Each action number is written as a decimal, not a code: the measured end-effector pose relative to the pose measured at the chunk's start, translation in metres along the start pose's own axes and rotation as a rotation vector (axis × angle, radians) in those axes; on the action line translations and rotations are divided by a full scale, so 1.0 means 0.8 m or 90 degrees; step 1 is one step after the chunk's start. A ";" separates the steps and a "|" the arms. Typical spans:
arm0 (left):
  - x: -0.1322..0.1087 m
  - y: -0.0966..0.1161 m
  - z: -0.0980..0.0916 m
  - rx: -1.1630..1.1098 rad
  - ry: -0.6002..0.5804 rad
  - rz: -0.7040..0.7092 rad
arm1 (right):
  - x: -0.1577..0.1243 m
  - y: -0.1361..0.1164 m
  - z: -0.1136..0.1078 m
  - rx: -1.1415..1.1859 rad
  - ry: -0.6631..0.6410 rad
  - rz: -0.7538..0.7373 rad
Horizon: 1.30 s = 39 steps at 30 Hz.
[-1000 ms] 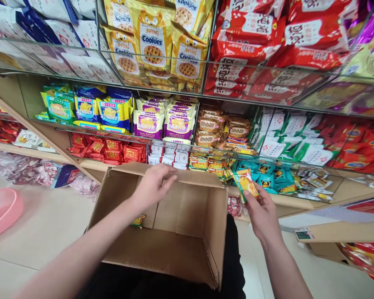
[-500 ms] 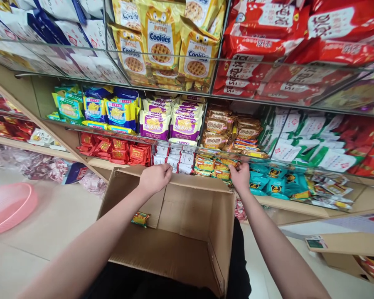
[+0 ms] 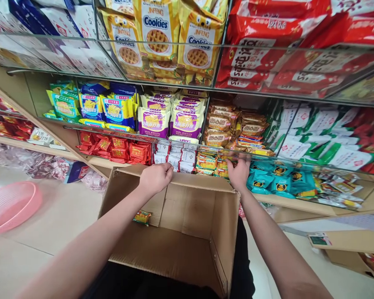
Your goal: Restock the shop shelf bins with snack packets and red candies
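My left hand (image 3: 156,177) is closed on the top edge of an open cardboard box (image 3: 193,255) that rests against my lap, tilted toward the shelf. One small yellow-green packet (image 3: 142,217) lies inside the box. My right hand (image 3: 239,172) is at the bottom shelf row, its thumb and fingers apart and stretched forward. It reaches by the small yellow-orange snack packets (image 3: 206,162), left of the teal packets (image 3: 269,180). Its fingertips are partly behind the glass edge, and I see nothing held in it.
Glass shelf fronts (image 3: 180,143) run just above my hands. Higher up are yellow cookie bags (image 3: 157,31), red bags (image 3: 268,50) and purple soda biscuits (image 3: 154,120). Red packets (image 3: 118,149) sit to the left. A pink basket (image 3: 15,207) stands on the floor, and another carton (image 3: 345,249) is at right.
My right hand has shifted slightly forward, its fingers reaching farther under the glass edge. My left hand stays on the box edge. The view has moved a little closer to the shelves.
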State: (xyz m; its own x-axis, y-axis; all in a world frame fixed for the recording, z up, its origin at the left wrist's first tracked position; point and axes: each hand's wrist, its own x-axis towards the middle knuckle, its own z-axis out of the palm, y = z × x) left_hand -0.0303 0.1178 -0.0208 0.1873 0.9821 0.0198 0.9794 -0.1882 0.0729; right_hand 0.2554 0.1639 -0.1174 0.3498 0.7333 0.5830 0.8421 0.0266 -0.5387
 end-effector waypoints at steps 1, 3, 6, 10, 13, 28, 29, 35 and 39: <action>0.000 0.000 0.000 0.005 0.001 0.003 | 0.002 -0.001 0.000 -0.011 -0.012 -0.005; 0.001 -0.001 0.001 0.013 0.005 0.008 | 0.004 -0.003 0.000 -0.021 -0.029 -0.004; 0.001 -0.001 0.002 0.022 0.008 0.011 | 0.002 -0.003 -0.002 -0.016 -0.044 0.025; 0.000 0.000 0.002 0.029 0.006 0.012 | -0.010 0.003 -0.004 -0.010 -0.049 0.042; 0.000 0.000 0.002 0.027 0.006 0.008 | -0.019 0.010 -0.004 0.008 -0.044 0.017; 0.000 0.002 -0.002 0.021 -0.030 -0.010 | -0.013 0.010 0.001 0.004 -0.048 0.010; 0.000 0.001 -0.001 0.021 -0.030 -0.009 | -0.014 0.010 0.003 0.012 -0.042 0.029; 0.000 0.001 -0.002 0.022 -0.028 -0.007 | -0.012 0.007 0.006 0.090 0.000 0.158; 0.000 0.003 -0.004 0.021 -0.037 -0.010 | -0.003 0.005 0.004 0.115 -0.011 0.206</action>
State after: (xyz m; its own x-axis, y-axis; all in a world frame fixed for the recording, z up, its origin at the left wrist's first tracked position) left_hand -0.0285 0.1170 -0.0173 0.1753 0.9838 -0.0384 0.9840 -0.1738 0.0396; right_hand 0.2567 0.1647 -0.1231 0.5774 0.7350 0.3555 0.6029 -0.0902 -0.7927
